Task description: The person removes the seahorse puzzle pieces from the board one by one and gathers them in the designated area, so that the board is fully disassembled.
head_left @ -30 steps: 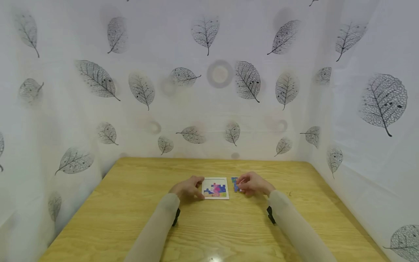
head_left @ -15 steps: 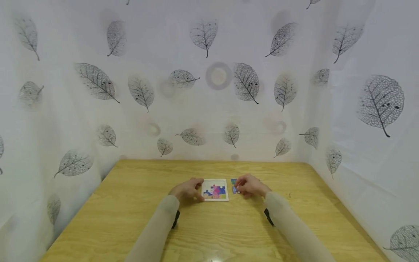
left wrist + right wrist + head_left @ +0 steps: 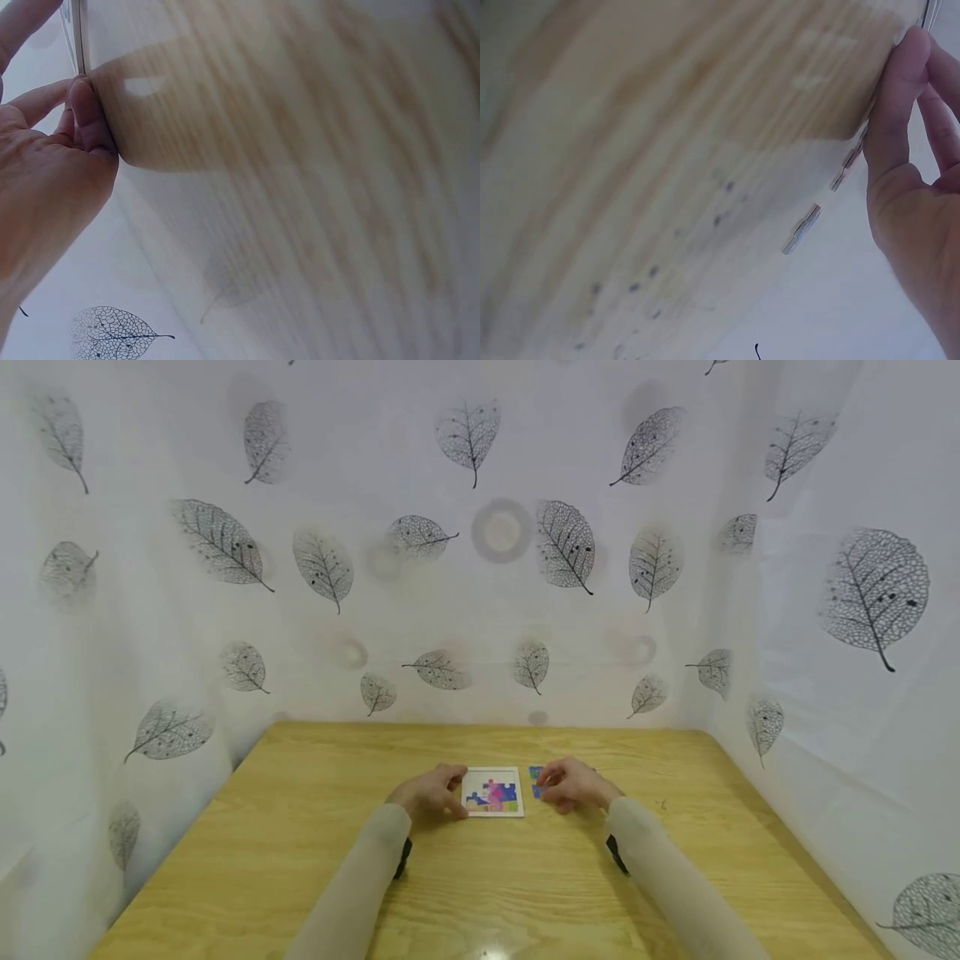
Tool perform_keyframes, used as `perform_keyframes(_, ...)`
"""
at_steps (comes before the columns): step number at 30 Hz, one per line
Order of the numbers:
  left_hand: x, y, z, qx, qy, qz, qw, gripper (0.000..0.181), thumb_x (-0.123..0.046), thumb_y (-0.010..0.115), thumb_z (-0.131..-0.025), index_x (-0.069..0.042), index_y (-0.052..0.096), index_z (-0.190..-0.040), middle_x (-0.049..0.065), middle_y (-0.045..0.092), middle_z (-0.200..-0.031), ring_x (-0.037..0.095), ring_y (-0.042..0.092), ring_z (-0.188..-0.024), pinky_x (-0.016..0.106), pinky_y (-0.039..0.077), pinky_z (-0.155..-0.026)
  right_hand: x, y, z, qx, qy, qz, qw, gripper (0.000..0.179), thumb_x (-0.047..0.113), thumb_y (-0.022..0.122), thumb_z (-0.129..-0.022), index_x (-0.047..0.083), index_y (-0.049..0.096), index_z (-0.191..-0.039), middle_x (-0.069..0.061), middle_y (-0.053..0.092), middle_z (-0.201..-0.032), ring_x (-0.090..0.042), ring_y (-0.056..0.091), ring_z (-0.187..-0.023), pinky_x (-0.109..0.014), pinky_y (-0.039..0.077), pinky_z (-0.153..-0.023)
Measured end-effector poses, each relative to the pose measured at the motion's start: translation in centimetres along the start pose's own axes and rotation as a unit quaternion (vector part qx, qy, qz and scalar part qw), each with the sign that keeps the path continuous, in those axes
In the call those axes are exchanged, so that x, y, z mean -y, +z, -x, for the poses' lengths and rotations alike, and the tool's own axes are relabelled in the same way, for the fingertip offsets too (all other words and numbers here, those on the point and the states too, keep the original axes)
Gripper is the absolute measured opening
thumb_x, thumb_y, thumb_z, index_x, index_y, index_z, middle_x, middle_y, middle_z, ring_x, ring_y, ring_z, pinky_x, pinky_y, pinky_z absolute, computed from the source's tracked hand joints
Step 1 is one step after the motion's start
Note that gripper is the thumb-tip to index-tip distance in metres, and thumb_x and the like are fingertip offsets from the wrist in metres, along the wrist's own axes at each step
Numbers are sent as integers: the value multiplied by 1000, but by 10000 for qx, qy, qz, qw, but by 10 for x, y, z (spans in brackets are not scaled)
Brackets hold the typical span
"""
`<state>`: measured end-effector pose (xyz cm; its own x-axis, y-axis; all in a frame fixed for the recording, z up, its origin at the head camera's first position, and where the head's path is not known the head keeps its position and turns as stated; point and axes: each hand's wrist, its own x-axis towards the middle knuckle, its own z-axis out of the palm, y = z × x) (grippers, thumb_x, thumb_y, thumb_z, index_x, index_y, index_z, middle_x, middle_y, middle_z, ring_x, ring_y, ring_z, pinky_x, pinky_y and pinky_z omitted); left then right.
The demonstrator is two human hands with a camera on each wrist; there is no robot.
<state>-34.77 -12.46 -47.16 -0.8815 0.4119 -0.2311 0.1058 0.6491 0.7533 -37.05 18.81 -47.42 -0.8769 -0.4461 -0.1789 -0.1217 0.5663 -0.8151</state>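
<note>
Lower center, your left hand [image 3: 429, 793] sits wide against the puzzle tray [image 3: 491, 775]; right hand [image 3: 576, 785] is at the pieces [image 3: 535, 772], can't tell if it's pinching one.

Soft, even light washes the curtain [image 3: 360, 468] here as a small white glare [image 3: 492, 954] shines on the table [image 3: 255, 852], well away from its back edge; both wrist views blur its grain.
</note>
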Motion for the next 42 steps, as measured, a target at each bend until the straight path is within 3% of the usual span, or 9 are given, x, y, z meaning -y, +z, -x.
perform_keyframes(16, 1, 1, -1, -32, -55, 94, 9999, 90, -15, 82, -76, -5, 34, -152, 14, 43, -144, 33, 38, -136, 51, 25, -120, 0, 2, 0, -124, 197, 220, 9995, 20, 2, 71, -86, -1, 69, -106, -8, 66, -93, -12, 61, -62, -29, 60, -58)
perform_keyframes(28, 2, -1, -6, -5, 153, -76, 9999, 92, -15, 83, -76, -1, 32, -152, 19, 40, -149, 35, 35, -139, 51, 23, -121, -2, 0, -1, -104, 265, 58, 9996, 23, 0, 70, -85, -2, 69, -108, -9, 65, -94, -13, 62, -64, -30, 61, -60)
perform_keyframes(35, 1, 0, -4, -67, -44, -36, 10000, 91, -17, 84, -75, -6, 36, -151, 15, 44, -143, 33, 39, -135, 52, 25, -120, -2, -5, 1, 59, 48, -136, 9999, 27, 0, 69, -85, -4, 65, -112, -12, 62, -93, -16, 63, -61, -33, 61, -60)
perform_keyframes(42, 2, 0, -5, -46, 79, -29, 10000, 91, -15, 84, -74, -2, 35, -150, 19, 40, -147, 35, 36, -138, 51, 24, -120, 0, -6, 1, 152, -332, -207, 9991, 24, 8, 63, -93, -4, 64, -113, -15, 64, -90, -18, 61, -58, -32, 58, -56)
